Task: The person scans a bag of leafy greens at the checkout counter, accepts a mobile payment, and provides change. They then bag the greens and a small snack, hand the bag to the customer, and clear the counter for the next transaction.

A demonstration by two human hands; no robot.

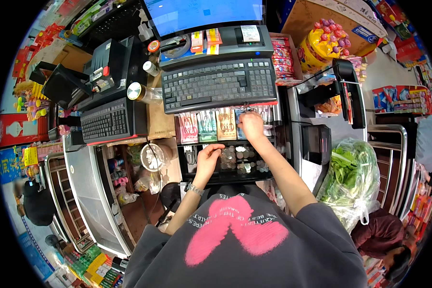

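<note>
An open cash drawer (pixel 201 176) lies right in front of me. In its back row stand pink banknotes (pixel 188 130), green banknotes (pixel 207 129), brown banknotes (pixel 226 126) and blue banknotes (pixel 240 134), several under wire clips. My right hand (pixel 252 126) reaches over the blue banknotes with its fingers curled; whether it grips one is hidden. My left hand (pixel 208 157) hovers at the left edge of the loose coins (pixel 228 158), thumb and forefinger slightly apart, with nothing seen in it. Another wire clip (pixel 190 155) sits in the front left compartment.
Above the drawer are a black keyboard (pixel 219 84) and a lit monitor (pixel 205 16). A second keyboard (pixel 104 120) is at left, near a glass jar (pixel 144 93). To the right are a card terminal (pixel 316 144) and bagged leafy greens (pixel 351 172). A person (pixel 378 234) is at lower right.
</note>
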